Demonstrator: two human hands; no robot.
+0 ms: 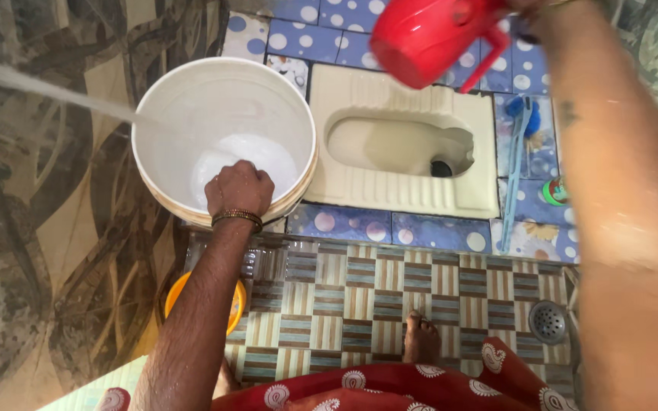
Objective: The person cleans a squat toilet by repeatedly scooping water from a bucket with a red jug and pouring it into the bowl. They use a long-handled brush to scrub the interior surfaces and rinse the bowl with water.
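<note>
Bucket (192,114), white, water streaming in; left hand (239,188) fingers clamped on its rim, right-hand fingers hidden, red mug (428,38) raised beyond

bucket (192,114): white, inside and out
mug (420,38): bright red, handle the same red
toilet pan (390,99): cream
raised tiles (344,46): blue with white and pale dots
floor (420,289): checked tiles in beige, brown and grey-blue stripes
wall (39,228): brown and grey leaf swirls
brush (518,152): blue
small tub (177,297): orange
bangle (236,218): dark gold
cloth (390,388): red with white paisley marks
</note>
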